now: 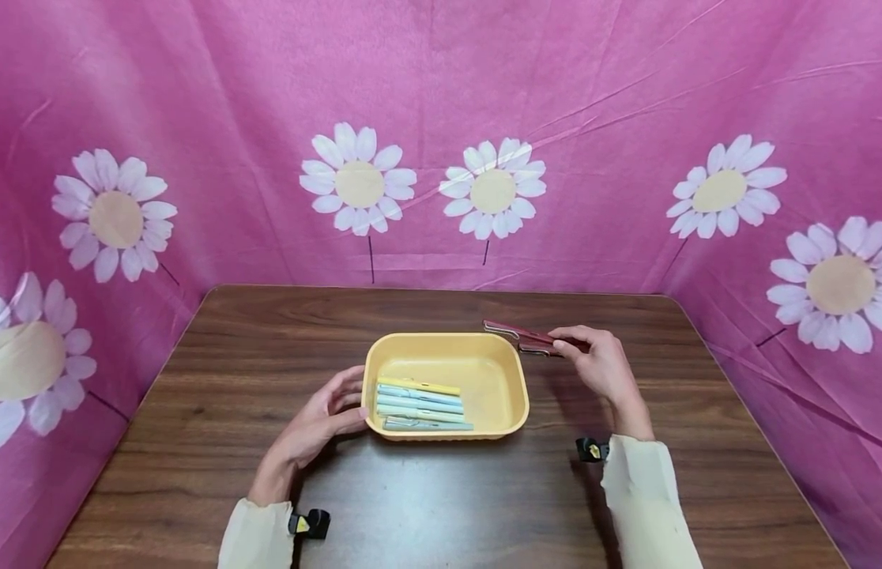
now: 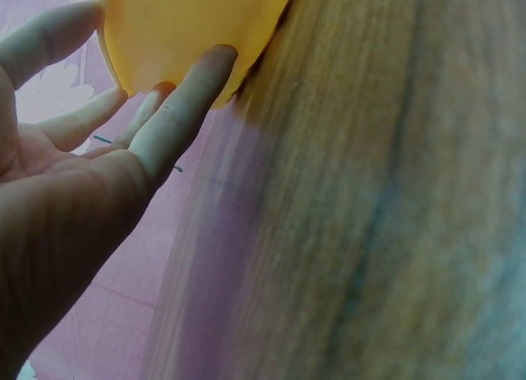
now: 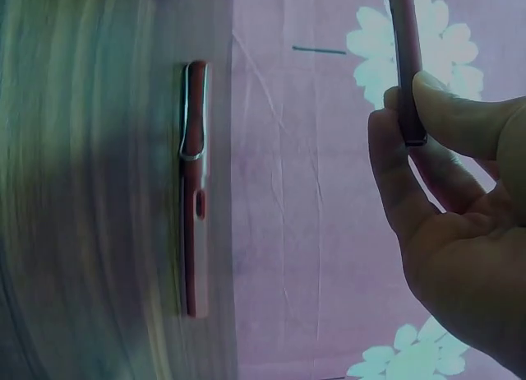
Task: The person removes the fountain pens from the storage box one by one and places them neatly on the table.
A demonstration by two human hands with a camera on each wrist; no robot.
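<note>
A yellow plastic tray (image 1: pixel 494 395) sits on the table, with several pens (image 1: pixel 421 408) in yellow, pale blue and pale green side by side in its left half. My left hand (image 1: pixel 314 419) rests its spread fingers against the tray's left end; the left wrist view shows the fingertips (image 2: pixel 215 59) on the outer wall. Just beyond the tray's far right corner, my right hand (image 1: pixel 599 365) pinches a dark red pen (image 1: pixel 515 329) by one end between thumb and fingers, raised above the table. Another dark red pen (image 3: pixel 196 191) with a metal clip lies on the wood nearby.
The dark wooden table (image 1: pixel 427 506) meets a pink curtain (image 1: pixel 427 71) printed with white daisies at its back and sides. Both wrists carry a black strap, the right one (image 1: pixel 592 450) just below the sleeve's cuff.
</note>
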